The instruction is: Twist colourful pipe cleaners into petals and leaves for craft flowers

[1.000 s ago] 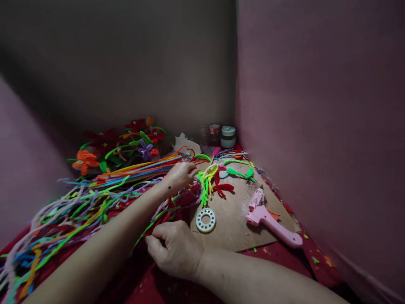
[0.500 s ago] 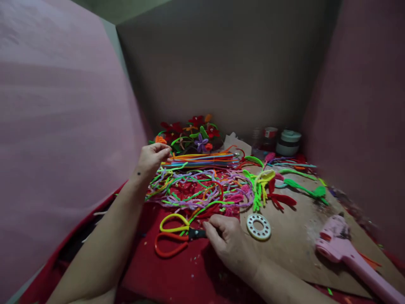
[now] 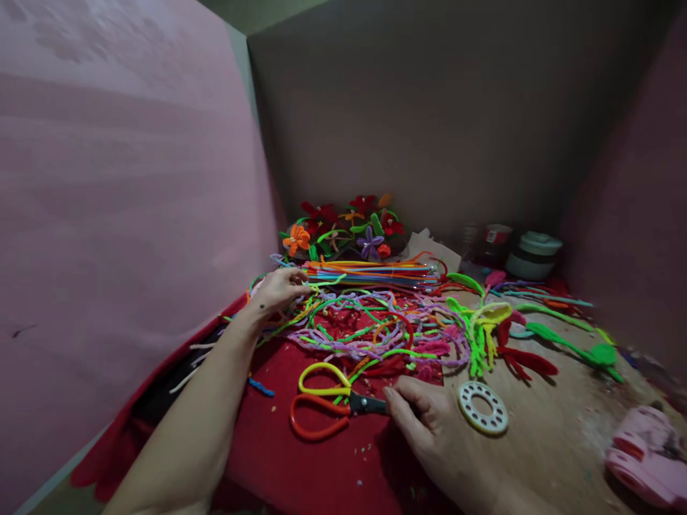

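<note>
My left hand (image 3: 282, 290) is at the far left of a tangled pile of colourful pipe cleaners (image 3: 370, 350), fingers bent together among the strands. What lies between its fingertips, if anything, is too small to make out. Scissors (image 3: 322, 433) with one yellow and one red handle loop lie over the red cloth, loops pointing left. The black blades run under the fingertips of my right hand (image 3: 424, 415), which is closed around their tip end. Behind the pile, by my left fingers, lies a straight bundle of pipe cleaners (image 3: 376, 274).
Pipe-cleaner flowers (image 3: 370, 243) stand at the back. To the right, a white ring with holes (image 3: 497, 422) and a pink glue gun (image 3: 644, 458) rest on a brown board (image 3: 552, 429). A lidded cup (image 3: 534, 256) is behind. Pink walls flank both sides.
My left hand has come down from beside the orange flower to the left end of the pile. The view has swung left. My right hand stays at the scissor blades.
</note>
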Tool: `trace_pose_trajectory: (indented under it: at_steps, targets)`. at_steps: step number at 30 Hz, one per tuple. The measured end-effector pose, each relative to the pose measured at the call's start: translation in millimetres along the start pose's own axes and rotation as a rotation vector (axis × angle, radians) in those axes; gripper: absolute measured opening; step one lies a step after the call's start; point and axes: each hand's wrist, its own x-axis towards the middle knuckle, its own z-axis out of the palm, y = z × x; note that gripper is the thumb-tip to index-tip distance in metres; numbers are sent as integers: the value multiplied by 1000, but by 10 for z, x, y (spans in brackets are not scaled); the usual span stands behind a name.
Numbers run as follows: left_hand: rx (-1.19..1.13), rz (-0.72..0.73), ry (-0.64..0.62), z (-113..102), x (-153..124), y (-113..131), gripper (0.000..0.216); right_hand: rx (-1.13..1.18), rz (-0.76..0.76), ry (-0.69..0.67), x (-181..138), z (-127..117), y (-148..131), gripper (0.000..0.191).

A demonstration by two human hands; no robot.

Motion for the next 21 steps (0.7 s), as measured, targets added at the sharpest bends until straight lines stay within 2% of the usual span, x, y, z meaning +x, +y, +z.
trace_pose_trajectory:
  at_steps: [4,7,11,14,17,21]
  targets:
    - [169,-26,9,49,1,-115,18,3,11,-5,-4,-16,6,35]
    - [242,-34,31,35,-3,-158,19,16,16,-7,-7,-20,24,35]
    - [286,58,48,12,-16,-45,28,26,33,1,-2,-14,41,35]
    - [339,99,8,21,-39,62,24,36,42,-12,6,-11,47,35]
    - [419,47,-25,59,-73,102,16,49,48,-15,5,-10,50,35]
    - [479,-5,17,117,-126,118,16,56,50,-17,-12,-5,59,36]
